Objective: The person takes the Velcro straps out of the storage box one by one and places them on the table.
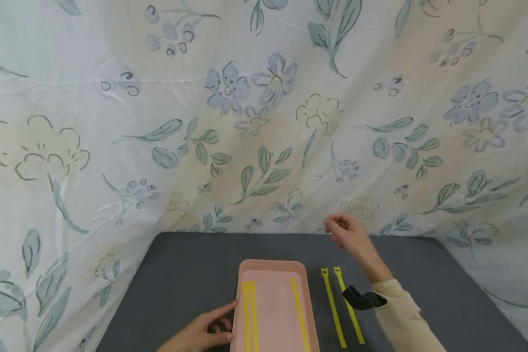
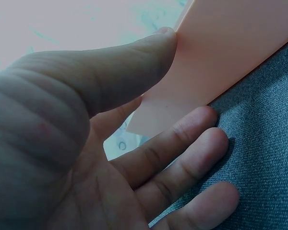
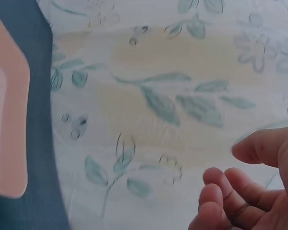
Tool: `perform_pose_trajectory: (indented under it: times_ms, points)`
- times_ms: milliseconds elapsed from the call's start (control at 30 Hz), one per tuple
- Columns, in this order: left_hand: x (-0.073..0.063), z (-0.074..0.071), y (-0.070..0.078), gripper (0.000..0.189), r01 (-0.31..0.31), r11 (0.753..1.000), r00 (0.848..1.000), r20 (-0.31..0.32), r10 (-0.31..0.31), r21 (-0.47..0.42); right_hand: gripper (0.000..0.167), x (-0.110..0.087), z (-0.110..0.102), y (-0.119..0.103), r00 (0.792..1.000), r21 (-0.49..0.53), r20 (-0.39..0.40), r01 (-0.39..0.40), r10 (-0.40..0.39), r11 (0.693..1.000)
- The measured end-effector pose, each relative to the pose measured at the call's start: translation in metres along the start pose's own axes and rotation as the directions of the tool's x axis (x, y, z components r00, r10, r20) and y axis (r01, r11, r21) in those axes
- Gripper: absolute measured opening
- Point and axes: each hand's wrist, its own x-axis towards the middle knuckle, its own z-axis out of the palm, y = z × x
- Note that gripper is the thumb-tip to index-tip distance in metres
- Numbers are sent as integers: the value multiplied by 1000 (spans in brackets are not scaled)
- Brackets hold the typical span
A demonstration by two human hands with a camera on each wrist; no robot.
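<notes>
A pink tray (image 1: 273, 265) lies on the dark table, with three yellow slotted cable straps in it: two side by side, including a left strap (image 1: 246, 313), and one strap (image 1: 298, 313) near its right wall. At the tray's left side rests my left hand (image 1: 207, 328), its thumb and fingers spread and touching the outer wall, as the left wrist view shows at the thumb (image 2: 144, 67). Raised beyond the tray to the right, my right hand (image 1: 346, 233) holds nothing; its fingers (image 3: 240, 191) are loosely bent. Two more yellow straps, one inner (image 1: 333, 308) and one outer (image 1: 349, 305), lie beside the tray.
A dark grey cloth (image 1: 193, 264) covers the table. White floral fabric (image 1: 264, 146) hangs behind it and along both sides. A black band (image 1: 363, 298) on my right wrist overlaps the outer strap in the head view.
</notes>
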Motion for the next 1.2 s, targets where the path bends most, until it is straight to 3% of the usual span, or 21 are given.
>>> perform_pose_trajectory:
  times_ms: [200,467,800,1200]
  points:
    - [0,2,0,74,19,1000,1000,-10,-19,12,33,-1,12,-19,990,20,47,132,-132,991]
    - [0,1,-3,73,22,1000,1000,-8,-22,8,31,-3,33,-36,956,91,149,242,-254,966]
    - [-1,2,-1,72,21,1000,1000,-14,-21,8,32,-1,59,-47,936,102,243,236,-255,966]
    - [3,5,2,71,45,998,998,-56,-43,40,34,6,90,-35,892,44,353,286,-283,957]
